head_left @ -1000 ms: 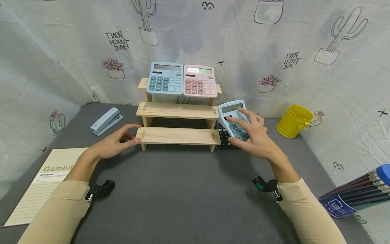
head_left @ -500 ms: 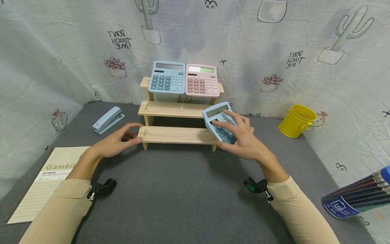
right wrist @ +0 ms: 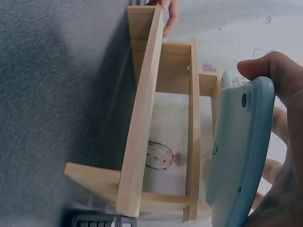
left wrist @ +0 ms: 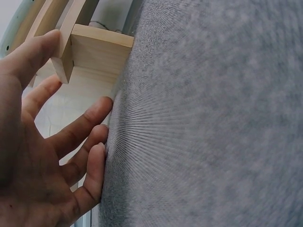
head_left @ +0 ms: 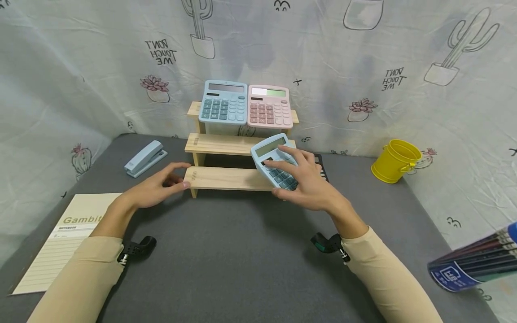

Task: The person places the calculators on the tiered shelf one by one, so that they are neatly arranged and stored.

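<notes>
My right hand grips a light blue calculator, tilted above the right part of the lowest step of a wooden three-step shelf. The right wrist view shows the back of this calculator, apart from the shelf boards. My left hand holds the left end of that lowest step between thumb and index finger; its other fingers rest near the table in the left wrist view. Another blue calculator and a pink calculator lean side by side on the top step.
A black calculator lies right of the shelf, mostly hidden by my right hand. A blue stapler and a notebook lie at left. A yellow bucket and a tub of pencils stand at right.
My right hand has carried the blue calculator leftward, from beside the shelf to over its lower step. The left hand has stayed at the shelf's end.
</notes>
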Demonstrator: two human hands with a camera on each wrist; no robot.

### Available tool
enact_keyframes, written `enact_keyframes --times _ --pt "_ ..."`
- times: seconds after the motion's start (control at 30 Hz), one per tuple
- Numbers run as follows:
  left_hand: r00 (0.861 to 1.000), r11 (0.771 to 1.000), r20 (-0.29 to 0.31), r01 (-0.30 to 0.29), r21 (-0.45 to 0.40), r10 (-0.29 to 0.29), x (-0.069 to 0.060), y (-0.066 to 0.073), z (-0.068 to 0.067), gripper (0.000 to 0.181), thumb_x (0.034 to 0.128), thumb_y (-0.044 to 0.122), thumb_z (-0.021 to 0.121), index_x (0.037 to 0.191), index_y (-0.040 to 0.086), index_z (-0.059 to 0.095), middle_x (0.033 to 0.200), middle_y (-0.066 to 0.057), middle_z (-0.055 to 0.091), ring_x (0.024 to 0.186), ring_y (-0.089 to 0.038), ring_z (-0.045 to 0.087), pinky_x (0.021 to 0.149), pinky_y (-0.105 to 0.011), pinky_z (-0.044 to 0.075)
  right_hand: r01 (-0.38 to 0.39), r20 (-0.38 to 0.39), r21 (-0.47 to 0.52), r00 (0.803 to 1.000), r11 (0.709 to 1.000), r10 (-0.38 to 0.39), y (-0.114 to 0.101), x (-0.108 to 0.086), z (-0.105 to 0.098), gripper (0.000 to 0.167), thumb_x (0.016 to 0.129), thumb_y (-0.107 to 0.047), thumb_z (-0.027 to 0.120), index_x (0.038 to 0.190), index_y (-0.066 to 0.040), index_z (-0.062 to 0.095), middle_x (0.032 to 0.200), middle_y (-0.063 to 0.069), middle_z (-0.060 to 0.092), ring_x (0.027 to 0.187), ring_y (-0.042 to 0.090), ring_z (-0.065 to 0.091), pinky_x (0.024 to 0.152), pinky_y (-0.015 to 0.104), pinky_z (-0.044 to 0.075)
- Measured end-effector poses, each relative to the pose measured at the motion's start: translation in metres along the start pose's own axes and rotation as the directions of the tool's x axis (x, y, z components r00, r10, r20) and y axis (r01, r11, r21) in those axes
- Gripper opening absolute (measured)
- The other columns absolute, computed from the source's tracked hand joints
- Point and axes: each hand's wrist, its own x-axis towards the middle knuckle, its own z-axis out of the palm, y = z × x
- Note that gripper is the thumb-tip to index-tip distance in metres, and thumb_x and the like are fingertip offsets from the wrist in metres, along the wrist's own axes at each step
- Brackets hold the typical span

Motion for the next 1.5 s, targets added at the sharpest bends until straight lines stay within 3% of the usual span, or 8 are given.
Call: enact_keyframes --times 0.43,0.73,0.93,1.1,1.5 --pt "1.0 1.0 -0.001 0.005 0.0 -0.005 0.0 -0.001 -0.001 0.067 0.1043 0.049 0.056 0.16 0.027 0.027 0.138 -0.023 0.056 0.127 -0.04 0.055 0.096 -0.059 0.045 0.034 0.028 -0.036 0.999 0.999 -0.033 -0.015 0.027 0.007 0.06 0.09 -0.044 0.07 0.147 -0.038 0.055 0.166 0.001 0.025 0.144 0.042 0.019 0.094 0.064 0.027" --pt "1.0 1.0 0.001 0.013 -0.003 -0.013 0.002 0.0 0.0 0.066 0.1044 0.049 0.057 0.16 0.028 0.027 0.137 -0.021 0.057 0.127 -0.038 0.055 0.099 -0.059 0.044 0.023 0.035 -0.042 0.999 0.999 -0.021 -0.027 0.047 0.015 0.058 0.088 -0.041 0.071 0.144 -0.038 0.059 0.164 0.001 0.031 0.144 0.043 0.021 0.098 0.071 0.025" --pt "1.0 1.0 -0.001 0.013 -0.005 -0.013 0.002 -0.002 0.0 0.066 0.1044 0.049 0.057 0.16 0.027 0.028 0.137 -0.021 0.057 0.126 -0.038 0.055 0.097 -0.057 0.044 0.004 0.021 -0.018 1.0 1.0 -0.003 -0.035 0.057 0.019 0.055 0.088 -0.038 0.07 0.142 -0.033 0.062 0.159 0.004 0.038 0.143 0.041 0.024 0.099 0.073 0.026" --pt "1.0 1.0 -0.007 0.023 0.004 -0.023 0.002 -0.006 0.001 0.067 0.104 0.051 0.056 0.16 0.027 0.028 0.135 -0.02 0.058 0.125 -0.037 0.056 0.097 -0.056 0.044 -0.017 0.048 -0.034 0.999 0.999 0.019 -0.038 0.068 0.024 0.055 0.089 -0.041 0.068 0.143 -0.035 0.06 0.16 0.002 0.038 0.144 0.04 0.023 0.094 0.067 0.03" --pt "1.0 1.0 -0.013 0.015 0.01 -0.014 0.001 -0.004 0.0 0.067 0.1042 0.052 0.056 0.16 0.027 0.028 0.136 -0.021 0.057 0.126 -0.039 0.056 0.097 -0.057 0.044 -0.084 0.023 -0.07 0.996 0.994 0.086 -0.043 0.098 0.042 0.058 0.088 -0.043 0.069 0.145 -0.039 0.057 0.159 0.0 0.038 0.145 0.039 0.026 0.096 0.07 0.027"
